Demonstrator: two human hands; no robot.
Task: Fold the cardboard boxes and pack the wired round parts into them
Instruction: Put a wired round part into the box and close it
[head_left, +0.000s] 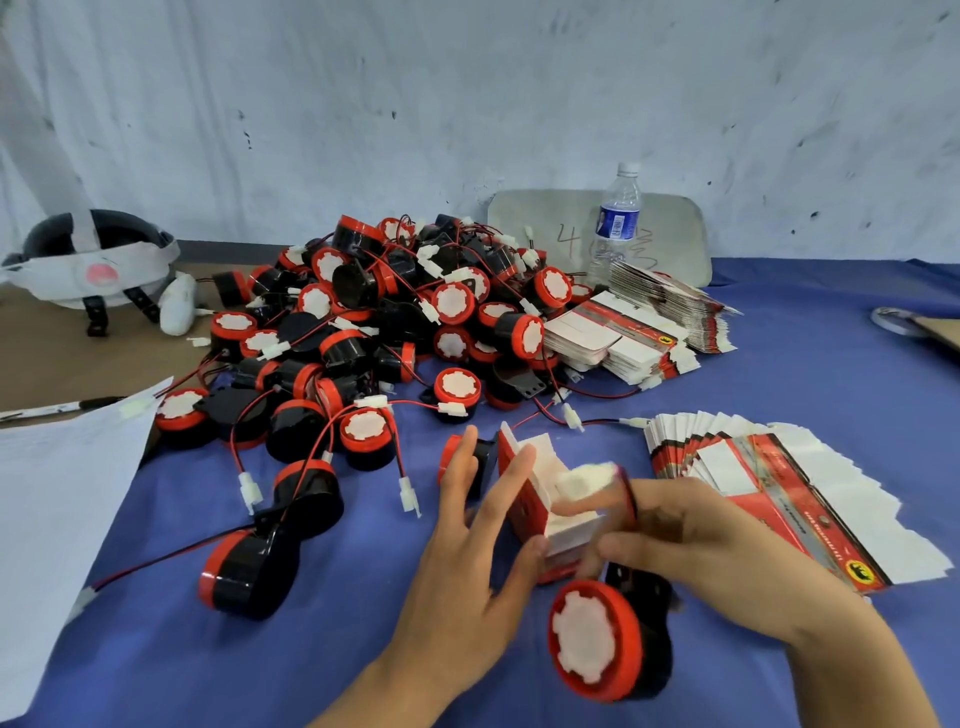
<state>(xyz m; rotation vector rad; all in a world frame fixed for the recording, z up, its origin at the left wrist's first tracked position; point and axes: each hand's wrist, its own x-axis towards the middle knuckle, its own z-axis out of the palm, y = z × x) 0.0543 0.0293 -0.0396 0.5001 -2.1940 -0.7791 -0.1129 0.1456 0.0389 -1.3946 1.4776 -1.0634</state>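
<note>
Box-forming step, judging from the layout. Small red-and-white cardboard box (540, 499) stands half erected on the blue table cloth (779, 364), near centre. Left hand (467, 561) lies with straight fingers flat against the box's left red wall, thumb at the near corner. Right hand (717, 540) is motion-blurred at the white top flap (587, 480); pinching or only pushing, cannot tell.

Card looks thin and light and likely creases easily: hold by the walls, bend flaps at the scores. Black round part with red rim and white insert (597, 642) lies just nearer than the box. It looks rigid: grasp the body.

Flat red-and-white box blanks (779, 488) fan out right, showing a yellow disc with a black animal; band print unreadable. Grey board (561, 223), far: handwritten "4", rest illegible.
</note>
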